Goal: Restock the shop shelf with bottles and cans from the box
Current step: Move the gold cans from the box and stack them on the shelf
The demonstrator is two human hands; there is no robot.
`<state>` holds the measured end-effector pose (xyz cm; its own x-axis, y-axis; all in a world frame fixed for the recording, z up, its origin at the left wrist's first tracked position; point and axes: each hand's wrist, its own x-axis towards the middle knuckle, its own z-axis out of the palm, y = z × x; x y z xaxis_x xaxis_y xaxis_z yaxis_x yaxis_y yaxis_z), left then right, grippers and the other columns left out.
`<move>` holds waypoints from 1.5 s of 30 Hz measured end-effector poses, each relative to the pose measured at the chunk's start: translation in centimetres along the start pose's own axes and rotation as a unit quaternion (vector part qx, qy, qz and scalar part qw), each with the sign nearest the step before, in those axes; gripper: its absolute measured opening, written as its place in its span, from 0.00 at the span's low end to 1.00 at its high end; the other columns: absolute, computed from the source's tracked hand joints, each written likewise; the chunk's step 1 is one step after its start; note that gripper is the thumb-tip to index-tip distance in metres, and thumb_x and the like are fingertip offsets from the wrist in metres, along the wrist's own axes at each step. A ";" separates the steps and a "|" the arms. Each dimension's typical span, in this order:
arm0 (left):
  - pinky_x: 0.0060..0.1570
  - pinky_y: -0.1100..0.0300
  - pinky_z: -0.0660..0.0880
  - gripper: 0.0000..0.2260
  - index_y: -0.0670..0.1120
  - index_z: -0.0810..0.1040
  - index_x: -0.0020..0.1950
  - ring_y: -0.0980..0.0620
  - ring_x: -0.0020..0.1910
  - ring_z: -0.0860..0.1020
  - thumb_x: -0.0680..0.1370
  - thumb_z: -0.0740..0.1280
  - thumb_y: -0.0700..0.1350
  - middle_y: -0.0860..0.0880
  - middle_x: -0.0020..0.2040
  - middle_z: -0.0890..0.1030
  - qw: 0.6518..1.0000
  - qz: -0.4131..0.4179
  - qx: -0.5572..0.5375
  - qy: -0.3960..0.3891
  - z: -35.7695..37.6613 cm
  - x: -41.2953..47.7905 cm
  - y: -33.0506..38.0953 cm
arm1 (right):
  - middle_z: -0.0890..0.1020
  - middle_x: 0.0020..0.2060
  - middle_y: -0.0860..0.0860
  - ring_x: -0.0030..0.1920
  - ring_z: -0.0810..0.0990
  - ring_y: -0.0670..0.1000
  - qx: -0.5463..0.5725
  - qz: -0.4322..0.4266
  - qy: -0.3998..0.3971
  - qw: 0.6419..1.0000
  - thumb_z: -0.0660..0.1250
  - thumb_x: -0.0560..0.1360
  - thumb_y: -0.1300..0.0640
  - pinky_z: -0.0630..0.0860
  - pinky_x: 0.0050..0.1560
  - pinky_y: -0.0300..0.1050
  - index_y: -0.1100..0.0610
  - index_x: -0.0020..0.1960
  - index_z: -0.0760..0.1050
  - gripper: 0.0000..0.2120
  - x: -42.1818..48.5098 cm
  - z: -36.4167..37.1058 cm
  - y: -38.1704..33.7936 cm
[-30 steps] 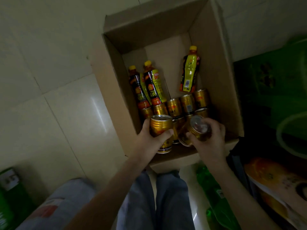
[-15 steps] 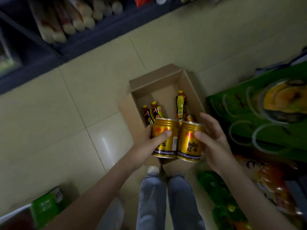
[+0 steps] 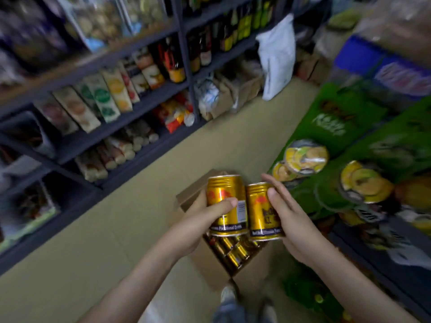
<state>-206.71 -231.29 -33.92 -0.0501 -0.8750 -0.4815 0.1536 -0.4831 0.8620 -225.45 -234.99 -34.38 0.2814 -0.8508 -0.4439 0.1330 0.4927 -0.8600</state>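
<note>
Standing in the aisle, the person holds two gold cans side by side at about waist height, directly above the cardboard box (image 3: 207, 262) on the tiled floor (image 3: 93, 241). The left hand (image 3: 198, 220) grips the left can (image 3: 224, 190), thumb laid across its front and fingers curled behind it. The right hand (image 3: 296, 224) holds the right can (image 3: 258, 206) from its right side, thumb pressed on the label and fingers reaching round the back. Both cans are upright and just touching. Below them, more gold cans (image 3: 233, 250) lie in the near end of the box. The dark shelf unit (image 3: 184, 54), packed with packets and bottles, runs along the left and far side; green cartons (image 3: 338, 117) are stacked on the right. A shoe (image 3: 227, 293) shows near the box.
</note>
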 end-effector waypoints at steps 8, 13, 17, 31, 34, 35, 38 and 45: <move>0.53 0.52 0.79 0.38 0.49 0.69 0.66 0.48 0.53 0.82 0.58 0.76 0.53 0.48 0.55 0.83 0.978 0.123 0.092 -0.140 11.8 -6.9 10.0 | 0.78 0.60 0.48 0.54 0.82 0.54 0.013 -0.144 0.011 0.989 0.68 0.70 0.49 0.81 0.49 0.54 0.40 0.66 0.72 0.24 -11.7 -5.8 -9.6; 0.39 0.62 0.79 0.24 0.50 0.74 0.58 0.53 0.44 0.84 0.62 0.74 0.46 0.51 0.45 0.85 0.962 0.194 0.070 -0.181 19.9 -11.4 11.7 | 0.82 0.56 0.49 0.53 0.83 0.57 -0.012 -0.225 0.000 0.974 0.74 0.68 0.55 0.80 0.44 0.51 0.40 0.67 0.69 0.30 -21.0 -11.8 -12.8; 0.43 0.60 0.79 0.28 0.48 0.77 0.54 0.50 0.45 0.83 0.56 0.78 0.49 0.49 0.46 0.85 0.937 0.275 0.076 -0.200 26.1 -14.3 13.6 | 0.82 0.52 0.47 0.52 0.83 0.54 -0.102 -0.311 0.035 0.944 0.74 0.66 0.46 0.80 0.49 0.55 0.34 0.67 0.65 0.33 -28.3 -15.4 -15.7; 0.50 0.59 0.78 0.30 0.52 0.75 0.59 0.52 0.54 0.81 0.58 0.77 0.52 0.52 0.53 0.84 0.782 0.476 0.120 -0.384 41.9 -22.3 24.3 | 0.81 0.58 0.49 0.58 0.81 0.54 -0.126 -0.519 0.202 0.821 0.78 0.61 0.42 0.79 0.54 0.53 0.46 0.70 0.65 0.41 -43.9 -20.5 -26.1; 0.48 0.62 0.78 0.27 0.56 0.76 0.58 0.54 0.54 0.81 0.59 0.75 0.53 0.55 0.53 0.83 0.753 0.488 0.135 -0.420 44.5 -23.9 24.8 | 0.82 0.58 0.54 0.58 0.80 0.57 -0.119 -0.533 0.235 0.804 0.78 0.61 0.42 0.76 0.59 0.58 0.56 0.66 0.70 0.39 -46.5 -21.4 -27.1; 0.47 0.63 0.78 0.26 0.57 0.76 0.57 0.55 0.53 0.82 0.59 0.75 0.53 0.55 0.53 0.83 0.745 0.492 0.138 -0.429 45.4 -24.3 24.7 | 0.82 0.57 0.55 0.58 0.81 0.57 -0.115 -0.536 0.245 0.800 0.77 0.62 0.43 0.76 0.59 0.58 0.57 0.65 0.71 0.37 -47.3 -21.9 -27.2; 0.46 0.61 0.78 0.28 0.57 0.76 0.57 0.55 0.52 0.82 0.58 0.75 0.55 0.55 0.53 0.83 0.732 0.497 0.131 -0.448 48.0 -25.7 24.3 | 0.82 0.56 0.55 0.56 0.81 0.57 -0.114 -0.535 0.276 0.791 0.76 0.67 0.48 0.78 0.57 0.56 0.56 0.64 0.72 0.29 -49.4 -23.3 -26.8; 0.50 0.59 0.76 0.26 0.57 0.78 0.55 0.56 0.51 0.82 0.57 0.76 0.57 0.57 0.51 0.84 0.726 0.504 0.105 -0.455 55.6 -28.9 22.4 | 0.82 0.57 0.54 0.56 0.82 0.55 -0.127 -0.529 0.338 0.768 0.73 0.70 0.55 0.79 0.55 0.52 0.54 0.67 0.69 0.27 -54.5 -29.0 -27.0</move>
<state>-256.64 -218.51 8.16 -0.6628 -0.3990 0.6337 0.4161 0.5073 0.7547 -271.90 -207.24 5.70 -0.4258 -0.6934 0.5813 -0.2667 -0.5177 -0.8129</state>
